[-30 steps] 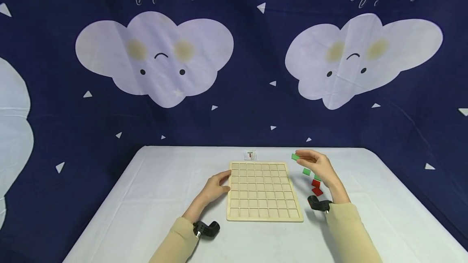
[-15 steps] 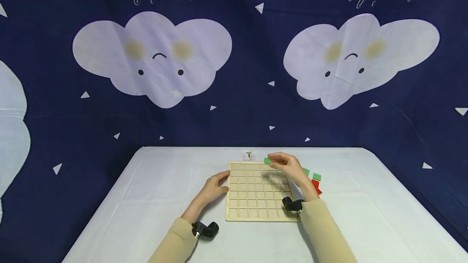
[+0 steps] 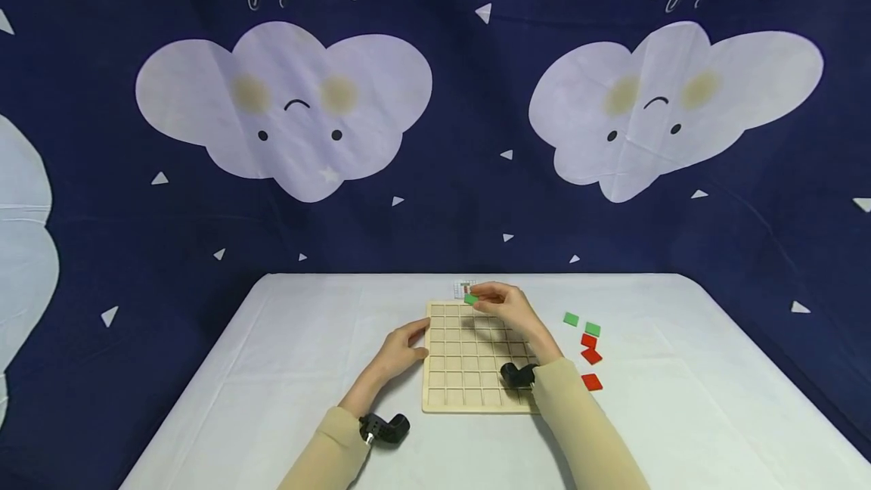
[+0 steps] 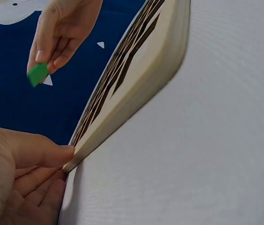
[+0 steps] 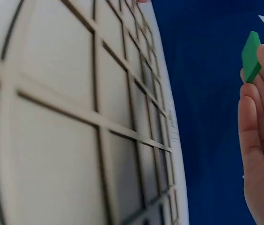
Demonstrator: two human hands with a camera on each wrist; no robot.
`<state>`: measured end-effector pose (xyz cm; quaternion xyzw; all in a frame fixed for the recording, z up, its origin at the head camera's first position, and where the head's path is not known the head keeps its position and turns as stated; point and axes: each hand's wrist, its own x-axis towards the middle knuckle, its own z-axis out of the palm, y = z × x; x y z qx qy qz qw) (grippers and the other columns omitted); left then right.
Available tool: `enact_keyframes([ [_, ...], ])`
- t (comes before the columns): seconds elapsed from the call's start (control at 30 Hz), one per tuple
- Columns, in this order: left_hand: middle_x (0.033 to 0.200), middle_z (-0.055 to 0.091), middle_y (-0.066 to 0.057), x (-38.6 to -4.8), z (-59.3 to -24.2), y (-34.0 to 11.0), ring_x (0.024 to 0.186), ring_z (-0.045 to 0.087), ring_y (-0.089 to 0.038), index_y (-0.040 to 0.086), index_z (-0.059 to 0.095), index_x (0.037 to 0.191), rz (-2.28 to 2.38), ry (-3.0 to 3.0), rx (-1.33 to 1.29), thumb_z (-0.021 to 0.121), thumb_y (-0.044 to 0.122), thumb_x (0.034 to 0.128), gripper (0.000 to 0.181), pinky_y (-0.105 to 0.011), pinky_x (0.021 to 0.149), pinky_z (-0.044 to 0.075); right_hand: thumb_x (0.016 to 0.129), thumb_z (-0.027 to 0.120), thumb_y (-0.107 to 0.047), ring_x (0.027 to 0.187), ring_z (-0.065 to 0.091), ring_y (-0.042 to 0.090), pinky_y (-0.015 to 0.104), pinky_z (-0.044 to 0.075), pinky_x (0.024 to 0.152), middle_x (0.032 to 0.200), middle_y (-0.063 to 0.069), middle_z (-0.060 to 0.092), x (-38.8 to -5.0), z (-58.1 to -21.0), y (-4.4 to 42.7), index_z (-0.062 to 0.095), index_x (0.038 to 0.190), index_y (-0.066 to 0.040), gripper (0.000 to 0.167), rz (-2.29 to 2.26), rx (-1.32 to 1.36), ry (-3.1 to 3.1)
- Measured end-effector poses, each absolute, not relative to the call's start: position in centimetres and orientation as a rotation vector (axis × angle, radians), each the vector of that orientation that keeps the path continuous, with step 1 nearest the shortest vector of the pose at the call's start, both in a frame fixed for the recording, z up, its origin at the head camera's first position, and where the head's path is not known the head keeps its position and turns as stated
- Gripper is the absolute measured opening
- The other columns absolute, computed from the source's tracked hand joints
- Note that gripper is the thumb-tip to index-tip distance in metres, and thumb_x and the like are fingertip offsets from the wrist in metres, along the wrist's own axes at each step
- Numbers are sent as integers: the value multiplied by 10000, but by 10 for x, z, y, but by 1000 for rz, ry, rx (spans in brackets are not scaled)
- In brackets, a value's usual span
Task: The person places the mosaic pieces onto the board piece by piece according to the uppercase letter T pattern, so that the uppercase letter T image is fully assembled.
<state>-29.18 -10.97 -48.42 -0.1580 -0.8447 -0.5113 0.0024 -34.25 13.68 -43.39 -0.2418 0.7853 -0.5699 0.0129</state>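
A pale wooden board with a recessed grid (image 3: 474,396) lies flat on the table. My left hand (image 3: 395,354) rests against its left edge, thumb and fingers spread apart; in the left wrist view the thumb tip touches the rim. Over the board's far part, my right hand (image 3: 512,314) pinches a small square green tile (image 3: 470,299) between thumb and fingers. The right wrist view shows this green tile (image 5: 251,57) held tilted at the fingertips, clear of the board. Some far and right-hand cells are hidden by the right hand and forearm.
Right of the board lie two green tiles (image 3: 571,319) and three red tiles (image 3: 592,382). Behind its far edge is a small printed grid card (image 3: 460,291), partly covered by the right hand. A white cloth (image 3: 286,369) covers the table; a dark blue curtain (image 3: 469,210) hangs behind.
My right hand has carried the green tile leftward from beside the loose tiles to above the board's far edge. Its arm now uncovers a red tile. The left hand stays at the board's edge.
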Motion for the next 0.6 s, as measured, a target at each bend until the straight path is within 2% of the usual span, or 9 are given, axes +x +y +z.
enact_keyframes([
  [0.33,1378,431,-259,-292,-483,-109,1269,420,-369,-79,434,1357,-1571,-2671,-481,611,-90,793,592,-375,1048,381,859,688,-106,924,621,207,294,539,791,1125,127,649,-357,-464,132,634,1181,13,347,-1769,-719,2493],
  [0.5,1379,429,-258,-291,-482,-109,1270,418,-369,-76,436,1358,-1581,-2669,-476,612,-86,793,592,-378,1046,383,861,689,-127,969,613,240,355,531,841,1134,121,648,-357,-473,133,648,1171,-12,334,-1682,-698,2515],
  [0.6,1380,427,-261,-290,-482,-110,1270,417,-371,-80,433,1358,-1588,-2665,-482,609,-87,795,590,-379,1045,384,859,693,-139,954,615,244,378,532,830,1107,119,654,-357,-479,133,659,1159,-25,323,-1632,-691,2544],
])
